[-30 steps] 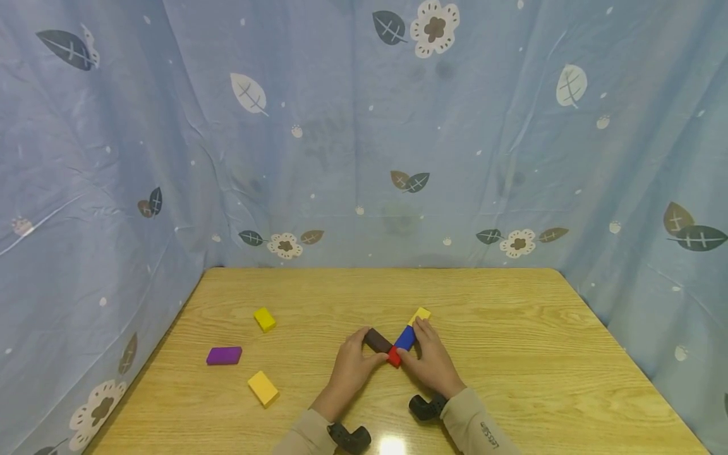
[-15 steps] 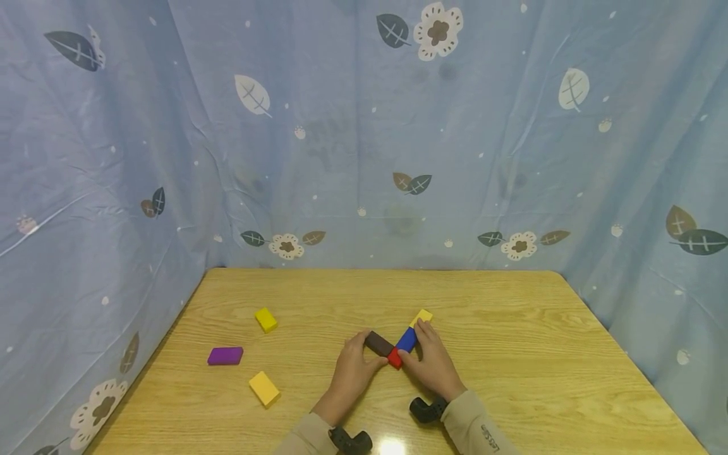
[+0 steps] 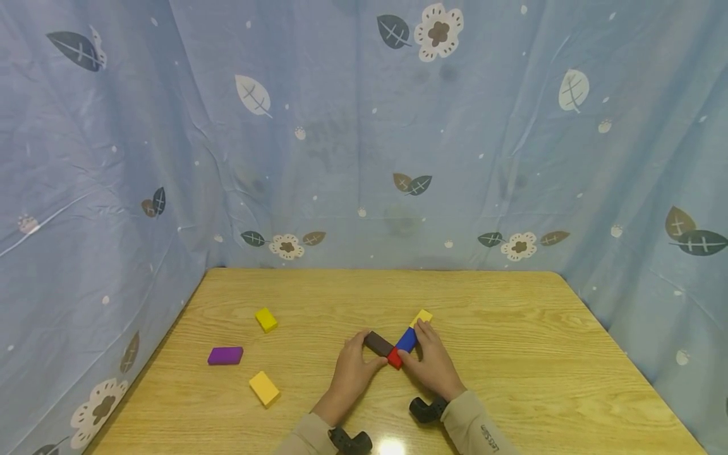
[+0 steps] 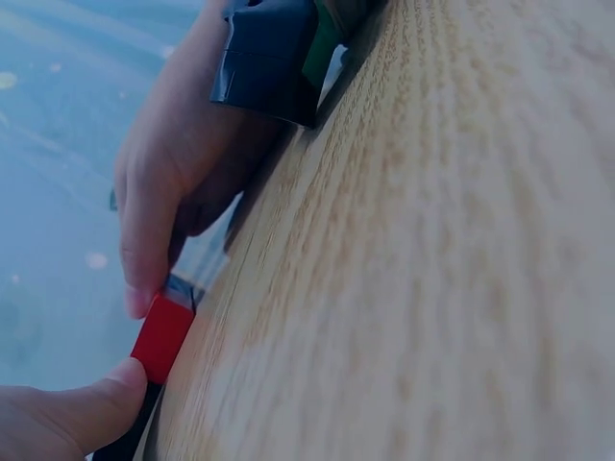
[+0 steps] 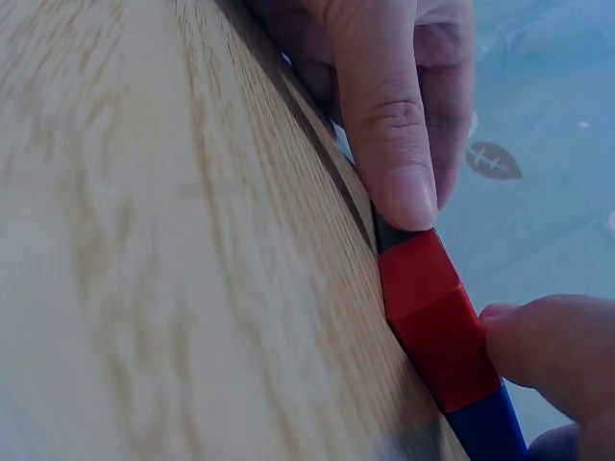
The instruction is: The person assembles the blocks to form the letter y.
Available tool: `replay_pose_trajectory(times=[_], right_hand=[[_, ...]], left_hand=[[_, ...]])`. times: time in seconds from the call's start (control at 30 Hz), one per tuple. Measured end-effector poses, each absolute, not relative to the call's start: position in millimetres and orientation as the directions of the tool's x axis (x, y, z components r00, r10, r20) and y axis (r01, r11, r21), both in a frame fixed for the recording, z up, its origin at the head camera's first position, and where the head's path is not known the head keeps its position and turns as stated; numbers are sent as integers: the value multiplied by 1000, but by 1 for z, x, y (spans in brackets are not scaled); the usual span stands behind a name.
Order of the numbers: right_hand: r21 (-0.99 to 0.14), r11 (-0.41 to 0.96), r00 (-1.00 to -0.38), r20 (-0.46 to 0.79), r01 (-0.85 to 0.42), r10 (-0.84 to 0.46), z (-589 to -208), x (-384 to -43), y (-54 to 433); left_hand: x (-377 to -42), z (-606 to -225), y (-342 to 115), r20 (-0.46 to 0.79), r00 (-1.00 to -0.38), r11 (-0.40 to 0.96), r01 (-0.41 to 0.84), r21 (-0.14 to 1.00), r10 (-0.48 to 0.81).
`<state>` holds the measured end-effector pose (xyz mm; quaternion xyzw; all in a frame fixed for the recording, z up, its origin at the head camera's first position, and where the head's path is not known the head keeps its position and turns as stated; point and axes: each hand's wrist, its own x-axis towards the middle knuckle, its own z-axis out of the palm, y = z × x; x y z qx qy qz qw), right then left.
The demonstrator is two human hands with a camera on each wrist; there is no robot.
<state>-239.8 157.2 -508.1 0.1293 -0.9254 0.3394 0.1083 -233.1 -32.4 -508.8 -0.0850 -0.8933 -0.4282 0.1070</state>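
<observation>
Four-sided blocks lie end to end in a V on the table: a dark brown block (image 3: 379,344), a red block (image 3: 395,358) at the near corner, a blue block (image 3: 406,340) and a pale yellow block (image 3: 421,316). My left hand (image 3: 349,373) pinches the dark brown one lengthwise, its thumb at the end beside the red block. With my right hand (image 3: 435,363) I hold the blue arm of the V, the thumb against the red block's side and the fingertips near the blue and yellow join. Both wrist views show the red block (image 5: 442,331) between the two thumbs.
To the left lie a bright yellow block (image 3: 265,320), a purple block (image 3: 225,356) and an orange-yellow block (image 3: 264,388). The wooden table (image 3: 540,354) ends at a patterned blue curtain (image 3: 352,145). A black device (image 3: 428,409) sits at each wrist.
</observation>
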Motion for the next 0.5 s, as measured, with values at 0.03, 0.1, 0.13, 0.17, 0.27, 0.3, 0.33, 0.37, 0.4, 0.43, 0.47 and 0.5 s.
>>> replay_pose_trajectory(times=[0.03,0.1,0.13,0.17,0.27,0.3,0.33,0.37,0.4,0.43,0.47,0.5], right_hand=[[-601,735,-943,289,-313,-165,-508,-240,157],[-603,735,-944,288,-311,-162,-508,-240,157],[-602,736,-944,289,-310,-162,-509,-240,157],[-604,734,-944,289,-310,-161,-509,-240,157],[-608,731,-944,290,-309,-157,-509,-240,158],[-607,731,-943,292,-311,-158,-509,-240,158],[-607,731,-943,294,-312,-159,-510,-240,158],[-607,730,-942,295,-314,-159,-510,-240,158],[-606,730,-941,297,-315,-160,-510,-240,158],[-604,731,-941,299,-317,-162,-510,-240,158],[-602,732,-940,299,-319,-164,-510,-241,158],[-601,732,-940,299,-320,-165,-511,-241,158]], left_hand=[[-233,-509,-33,259,-964,612,239,754,58],[-233,-508,-33,260,-963,605,245,758,64],[-232,-508,-34,261,-963,597,248,763,66],[-232,-508,-34,260,-963,592,248,767,67],[-232,-508,-35,254,-965,564,250,787,72],[-232,-508,-36,251,-965,550,249,797,73],[-232,-509,-36,246,-966,538,247,806,75],[-232,-509,-37,243,-967,529,246,812,77],[-231,-510,-37,241,-967,519,247,818,80],[-231,-510,-38,240,-967,512,248,823,82],[-231,-511,-39,233,-969,506,243,827,83],[-231,-511,-39,228,-970,501,239,832,85]])
